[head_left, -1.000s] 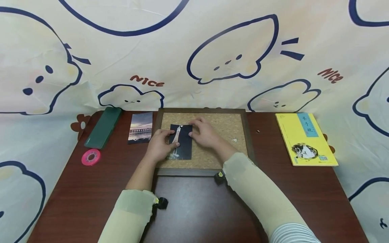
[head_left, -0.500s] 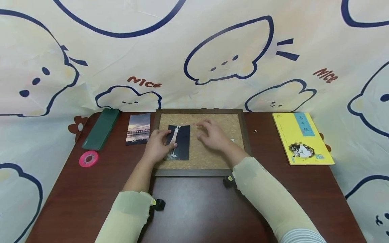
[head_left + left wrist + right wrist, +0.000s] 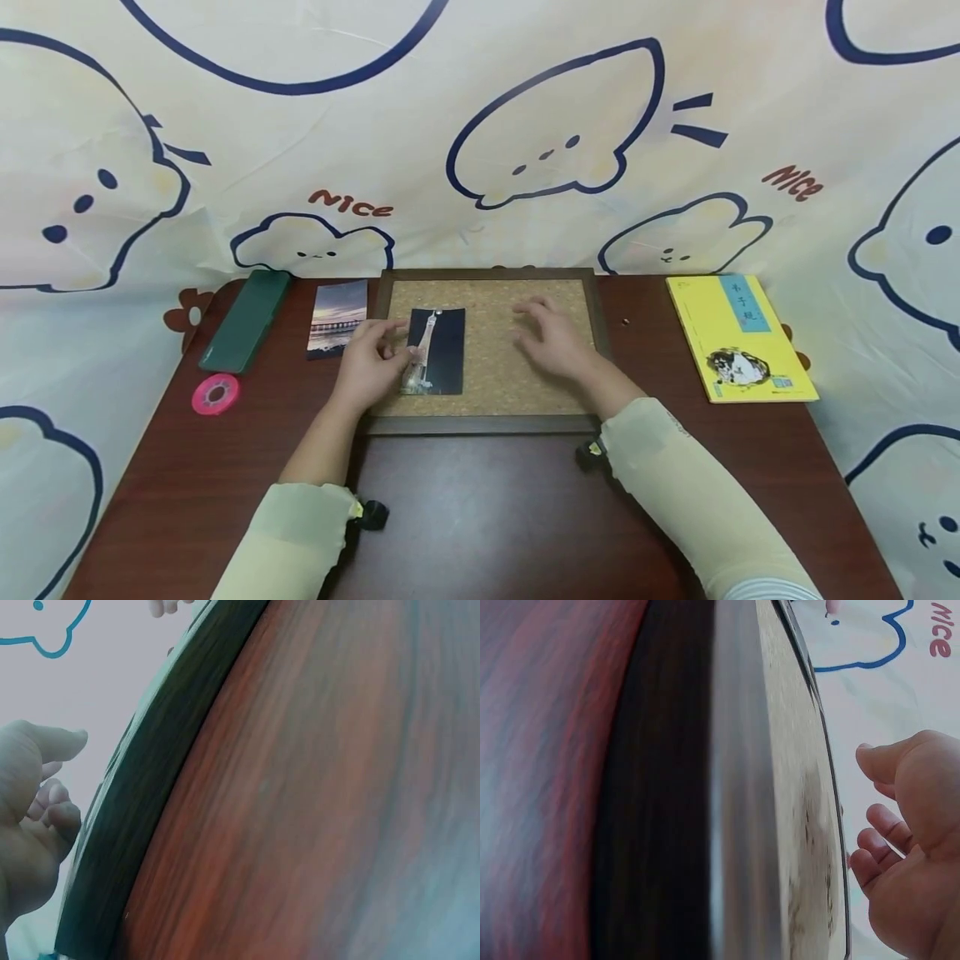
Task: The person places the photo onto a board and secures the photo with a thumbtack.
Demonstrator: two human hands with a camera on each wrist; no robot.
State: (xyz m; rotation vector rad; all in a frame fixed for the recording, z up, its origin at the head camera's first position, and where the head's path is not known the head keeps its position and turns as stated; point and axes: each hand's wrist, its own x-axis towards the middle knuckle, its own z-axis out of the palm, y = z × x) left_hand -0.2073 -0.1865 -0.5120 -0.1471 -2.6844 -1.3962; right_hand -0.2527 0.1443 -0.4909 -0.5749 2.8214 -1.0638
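Note:
On the brown-framed cork board (image 3: 495, 375), left of its middle, lies a dark photo (image 3: 444, 354) of a lit tower. A small shiny pin head (image 3: 438, 312) shows at its top edge. My left hand (image 3: 369, 367) is at the photo's left edge, overlapping it in the head view; in the left wrist view its thumb and fingers are loosely bent and hold nothing. My right hand (image 3: 557, 340) hovers over the right part of the board, fingers relaxed. The right wrist view shows that hand (image 3: 922, 832) with nothing in it.
A sunset pier photo (image 3: 337, 312) lies left of the board. Farther left are a green case (image 3: 246, 321) and a pink tape roll (image 3: 216, 393). A yellow book (image 3: 738, 333) lies at the right, and a tiny pin-like object (image 3: 626, 322) beside the frame.
My right hand has left the photo's right edge and moved right across the board. My left hand has let go of the photo and drawn left. The photo stays in place on the board.

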